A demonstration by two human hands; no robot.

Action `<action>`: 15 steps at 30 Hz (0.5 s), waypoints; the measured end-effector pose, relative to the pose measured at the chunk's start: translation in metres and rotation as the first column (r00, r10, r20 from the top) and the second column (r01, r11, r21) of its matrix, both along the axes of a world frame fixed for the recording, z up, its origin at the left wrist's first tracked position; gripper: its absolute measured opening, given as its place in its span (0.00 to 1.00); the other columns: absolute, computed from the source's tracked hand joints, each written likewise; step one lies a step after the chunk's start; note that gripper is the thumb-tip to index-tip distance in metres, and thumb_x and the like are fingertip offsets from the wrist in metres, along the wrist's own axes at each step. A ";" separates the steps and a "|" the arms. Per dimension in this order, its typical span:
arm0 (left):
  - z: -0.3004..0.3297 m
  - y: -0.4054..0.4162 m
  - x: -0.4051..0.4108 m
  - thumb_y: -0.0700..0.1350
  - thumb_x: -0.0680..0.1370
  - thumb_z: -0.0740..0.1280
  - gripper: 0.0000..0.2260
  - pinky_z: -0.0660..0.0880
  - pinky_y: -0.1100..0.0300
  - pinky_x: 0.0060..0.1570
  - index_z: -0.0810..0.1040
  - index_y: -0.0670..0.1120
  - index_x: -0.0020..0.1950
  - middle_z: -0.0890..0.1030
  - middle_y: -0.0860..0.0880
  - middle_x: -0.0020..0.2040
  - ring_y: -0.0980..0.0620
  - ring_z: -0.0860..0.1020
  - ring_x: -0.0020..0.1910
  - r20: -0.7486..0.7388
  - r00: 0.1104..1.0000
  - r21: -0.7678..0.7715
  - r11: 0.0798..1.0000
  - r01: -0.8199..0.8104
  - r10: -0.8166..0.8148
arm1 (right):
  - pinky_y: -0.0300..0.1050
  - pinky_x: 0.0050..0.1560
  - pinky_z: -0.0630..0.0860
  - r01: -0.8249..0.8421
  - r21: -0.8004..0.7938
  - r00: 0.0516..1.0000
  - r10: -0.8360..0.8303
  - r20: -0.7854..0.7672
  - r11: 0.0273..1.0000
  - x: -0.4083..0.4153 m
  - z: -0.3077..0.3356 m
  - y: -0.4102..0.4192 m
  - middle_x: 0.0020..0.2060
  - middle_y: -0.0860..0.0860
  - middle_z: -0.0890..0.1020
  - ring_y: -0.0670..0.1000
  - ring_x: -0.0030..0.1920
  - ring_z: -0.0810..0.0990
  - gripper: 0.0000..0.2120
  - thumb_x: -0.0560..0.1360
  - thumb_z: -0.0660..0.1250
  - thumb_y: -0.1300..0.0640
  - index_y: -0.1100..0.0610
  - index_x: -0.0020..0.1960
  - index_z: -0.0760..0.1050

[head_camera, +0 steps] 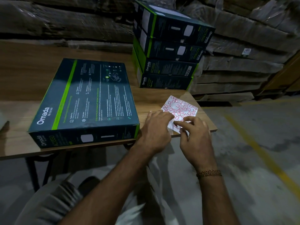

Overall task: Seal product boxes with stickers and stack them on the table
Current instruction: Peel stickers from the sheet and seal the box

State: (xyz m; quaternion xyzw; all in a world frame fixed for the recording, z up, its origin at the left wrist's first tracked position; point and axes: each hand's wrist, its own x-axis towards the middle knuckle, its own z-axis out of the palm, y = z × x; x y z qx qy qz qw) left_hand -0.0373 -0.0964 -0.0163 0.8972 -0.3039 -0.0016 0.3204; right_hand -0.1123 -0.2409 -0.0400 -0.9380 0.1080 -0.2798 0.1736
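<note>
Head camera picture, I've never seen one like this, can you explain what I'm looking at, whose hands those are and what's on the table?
The single picture comes from a camera worn on a person's head, looking down at their own bare hands; there is no machine. On the brown wooden table lies a large flat dark box with a green stripe, and behind it to the right stands a stack of four similar dark boxes. Near the table's right corner lies a white sheet of small red-outlined stickers. The left hand rests on the sheet, while the right hand pinches its near edge, apparently peeling a sticker.
</note>
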 end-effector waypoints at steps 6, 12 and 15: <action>0.000 -0.001 0.001 0.39 0.83 0.66 0.26 0.48 0.47 0.84 0.69 0.49 0.81 0.72 0.49 0.79 0.49 0.64 0.81 -0.014 1.000 0.017 1.000 0.000 0.001 | 0.60 0.58 0.78 -0.050 0.026 0.999 0.050 -0.014 0.998 0.003 0.006 -0.005 0.55 0.49 0.78 0.55 0.58 0.77 0.12 0.76 0.68 0.60 0.50 0.55 0.85; 0.000 -0.001 0.001 0.39 0.83 0.64 0.25 0.48 0.47 0.85 0.70 0.48 0.80 0.73 0.48 0.78 0.48 0.65 0.80 -0.008 1.000 0.014 1.000 -0.002 0.002 | 0.57 0.57 0.76 -0.071 0.015 0.988 0.072 -0.138 0.997 0.010 0.022 -0.002 0.50 0.48 0.74 0.54 0.55 0.75 0.13 0.71 0.59 0.55 0.47 0.51 0.79; -0.001 -0.002 0.001 0.39 0.82 0.65 0.25 0.47 0.47 0.84 0.70 0.48 0.80 0.74 0.48 0.78 0.48 0.66 0.80 -0.005 1.000 0.008 1.000 -0.007 0.007 | 0.56 0.57 0.76 -0.064 0.026 0.984 0.067 -0.164 0.998 0.012 0.026 -0.001 0.51 0.49 0.73 0.54 0.55 0.73 0.13 0.70 0.59 0.55 0.47 0.51 0.78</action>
